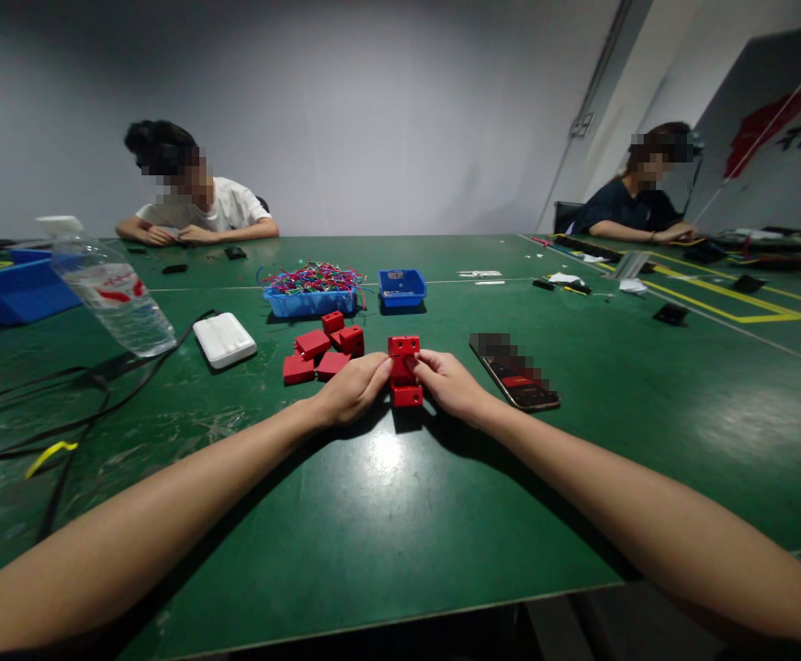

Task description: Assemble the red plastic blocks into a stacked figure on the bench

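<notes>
Between my two hands, just above the green table (pixel 373 514), is a red block-shaped part (pixel 406 371) with small round holes at its upper and lower ends. My left hand (pixel 357 386) is closed on its left side, thumb against it. On the right side my right hand (pixel 447 380) pinches the same part with thumb and fingers. Several red blocks (pixel 313 344) lie in a loose group left of my hands. Behind them a blue tray (pixel 310 304) is heaped with coloured wires. Next to it stands a smaller blue tray (pixel 402 299) with small metallic pieces.
A phone (pixel 519 375) lies right of my hands. To the left are a white box-like device (pixel 225 340), a tilted water bottle (pixel 112 292), a black strap (pixel 107 404) and a blue bin (pixel 21 296). Two people sit across the table, at the far left and far right.
</notes>
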A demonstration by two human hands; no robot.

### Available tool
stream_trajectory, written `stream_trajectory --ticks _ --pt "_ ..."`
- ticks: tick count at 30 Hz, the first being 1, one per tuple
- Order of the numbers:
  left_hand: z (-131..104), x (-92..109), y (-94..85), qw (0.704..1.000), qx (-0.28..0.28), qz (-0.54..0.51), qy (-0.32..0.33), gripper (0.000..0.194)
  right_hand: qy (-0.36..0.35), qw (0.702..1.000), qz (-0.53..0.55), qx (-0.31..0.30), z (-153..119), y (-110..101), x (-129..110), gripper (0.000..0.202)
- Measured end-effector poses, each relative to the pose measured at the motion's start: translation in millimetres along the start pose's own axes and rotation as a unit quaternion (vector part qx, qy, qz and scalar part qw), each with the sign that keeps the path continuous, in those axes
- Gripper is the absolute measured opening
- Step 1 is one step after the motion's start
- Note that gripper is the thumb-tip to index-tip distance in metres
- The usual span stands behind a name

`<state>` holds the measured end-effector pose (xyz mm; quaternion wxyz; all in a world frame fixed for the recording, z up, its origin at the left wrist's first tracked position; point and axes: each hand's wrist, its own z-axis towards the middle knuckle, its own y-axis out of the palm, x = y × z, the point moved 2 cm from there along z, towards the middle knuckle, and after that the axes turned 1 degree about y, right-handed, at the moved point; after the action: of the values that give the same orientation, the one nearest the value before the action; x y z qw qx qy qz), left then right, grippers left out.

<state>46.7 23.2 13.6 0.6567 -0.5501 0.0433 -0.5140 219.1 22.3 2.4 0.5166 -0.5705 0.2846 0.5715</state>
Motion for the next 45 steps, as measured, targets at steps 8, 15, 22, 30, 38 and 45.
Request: stream_trajectory --ticks 8,15,22,30,38,45 --pt "-0.2 0.2 -0.1 1.0 0.003 0.0 -0.004 0.039 -0.03 0.999 -0.013 -0.018 0.7 -1.2 0.8 0.035" --pt "0.6 1.2 -0.3 1.0 0.009 0.002 -0.003 0.038 -0.047 0.998 -0.043 -0.015 -0.4 -1.4 -0.6 0.032" --pt "-0.2 0.6 -0.3 1.0 0.01 -0.01 -0.008 0.039 -0.047 0.998 -0.012 -0.031 -1.1 -1.0 -1.2 0.03" --pt "-0.3 0.8 -1.3 1.0 0.005 -0.017 -0.008 0.039 -0.047 0.998 0.005 -0.037 -0.7 -0.7 -1.9 0.032" --pt "-0.1 -1.1 0.1 1.0 0.003 -0.013 -0.013 0.04 -0.045 0.998 0.024 -0.037 -0.5 -0.4 -1.3 0.034" --pt "0.1 -2.2 -0.8 0.999 0.005 -0.023 -0.025 0.042 -0.052 0.998 0.01 -0.039 -1.3 -1.6 -2.9 0.035"
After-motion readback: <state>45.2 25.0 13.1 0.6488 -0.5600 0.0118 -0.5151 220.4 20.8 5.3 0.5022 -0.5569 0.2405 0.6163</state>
